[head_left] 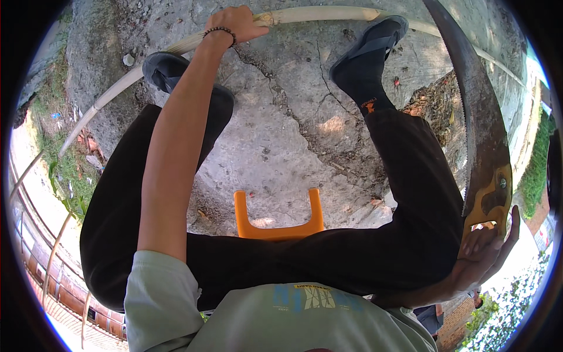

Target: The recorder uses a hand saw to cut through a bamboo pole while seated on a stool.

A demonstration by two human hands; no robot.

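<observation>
A long pale pole (319, 14), jointed like bamboo, stretches across the far side of the ground and seems bowed by the lens. My left hand (233, 23), a beaded bracelet at its wrist, is closed over it between my two feet. My right hand (484, 258) is beside my right knee, closed round the wooden handle of a handsaw (484, 111). The saw stands on end, its worn toothed blade pointing away from me and teeth facing left. In this view the blade overlaps the pole's right part; whether they touch I cannot tell.
My sandalled left foot (164, 69) and right foot (372, 50) overlap the pole. Beneath me is an orange plastic stool (278, 233) on cracked concrete (275, 170). Dry leaves (437, 100) lie at right. Thin poles (56, 258) lean at far left. Part of another person (431, 318) shows lower right.
</observation>
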